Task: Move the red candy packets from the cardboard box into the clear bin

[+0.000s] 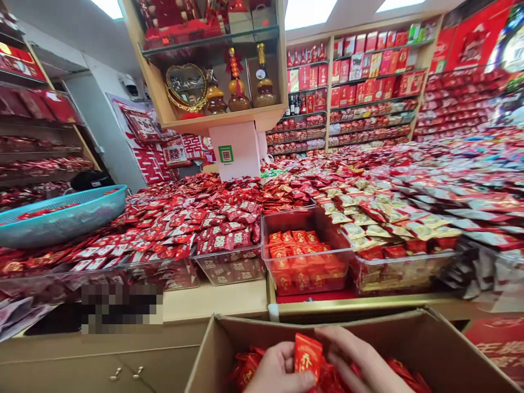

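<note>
My left hand (282, 368) grips a small red packet (308, 357) with gold lettering, thumb across its front, holding it upright over an open cardboard box (233, 332). Just right of it, my right hand (362, 357) reaches in with fingers stretched out and slightly blurred, close to the packet's edge. Loose red packets (248, 368) fill the box below both hands, and some lie partly hidden under my right hand. On the counter beyond, a clear plastic bin (268, 267) contains similar red packets (301, 251) in stacked rows.
Bins of dark red packets (229, 240) and cream packets (380, 218) flank the clear bin. A blue basket (82, 218) stands at left. A shelf cabinet (221, 117) with bottles hangs above the counter. The counter's front edge (352, 307) borders the box.
</note>
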Action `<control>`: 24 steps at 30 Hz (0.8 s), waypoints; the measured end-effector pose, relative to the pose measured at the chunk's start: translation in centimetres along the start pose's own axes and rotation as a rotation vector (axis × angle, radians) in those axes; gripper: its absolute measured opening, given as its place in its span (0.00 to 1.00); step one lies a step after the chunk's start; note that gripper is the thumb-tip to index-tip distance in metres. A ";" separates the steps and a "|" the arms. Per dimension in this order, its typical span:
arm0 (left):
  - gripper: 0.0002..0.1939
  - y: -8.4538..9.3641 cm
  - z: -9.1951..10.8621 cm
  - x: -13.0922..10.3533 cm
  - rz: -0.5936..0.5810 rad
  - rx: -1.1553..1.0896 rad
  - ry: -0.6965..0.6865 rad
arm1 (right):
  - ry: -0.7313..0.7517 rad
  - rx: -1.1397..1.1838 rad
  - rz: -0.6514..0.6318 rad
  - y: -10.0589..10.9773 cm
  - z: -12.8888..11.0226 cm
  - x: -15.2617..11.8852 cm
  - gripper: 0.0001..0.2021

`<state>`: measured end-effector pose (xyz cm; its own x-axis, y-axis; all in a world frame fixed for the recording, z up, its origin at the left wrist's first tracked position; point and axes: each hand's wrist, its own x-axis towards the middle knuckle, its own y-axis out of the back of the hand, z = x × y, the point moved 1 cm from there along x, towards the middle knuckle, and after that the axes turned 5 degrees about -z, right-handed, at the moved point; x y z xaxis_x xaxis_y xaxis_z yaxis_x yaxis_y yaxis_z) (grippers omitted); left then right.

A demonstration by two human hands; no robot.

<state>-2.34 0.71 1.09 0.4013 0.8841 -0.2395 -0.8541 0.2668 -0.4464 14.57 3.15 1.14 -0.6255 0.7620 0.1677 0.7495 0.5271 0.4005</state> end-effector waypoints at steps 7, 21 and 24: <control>0.12 -0.6 -0.2 1.0 0.236 -0.125 -0.110 | -0.314 0.547 -0.027 -2.0 0.4 0.9 0.17; 0.10 -1.4 0.3 1.0 0.397 -0.375 -0.009 | -0.347 0.503 -0.145 -1.9 0.4 1.0 0.17; 0.12 -0.7 -0.6 1.5 0.444 -0.390 0.010 | -0.133 -0.113 -0.051 -1.4 0.3 0.9 0.17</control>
<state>-0.97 1.66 0.50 0.0376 0.8747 -0.4832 -0.7571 -0.2907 -0.5851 13.06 3.23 0.45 -0.6224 0.7823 0.0265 0.6835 0.5266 0.5055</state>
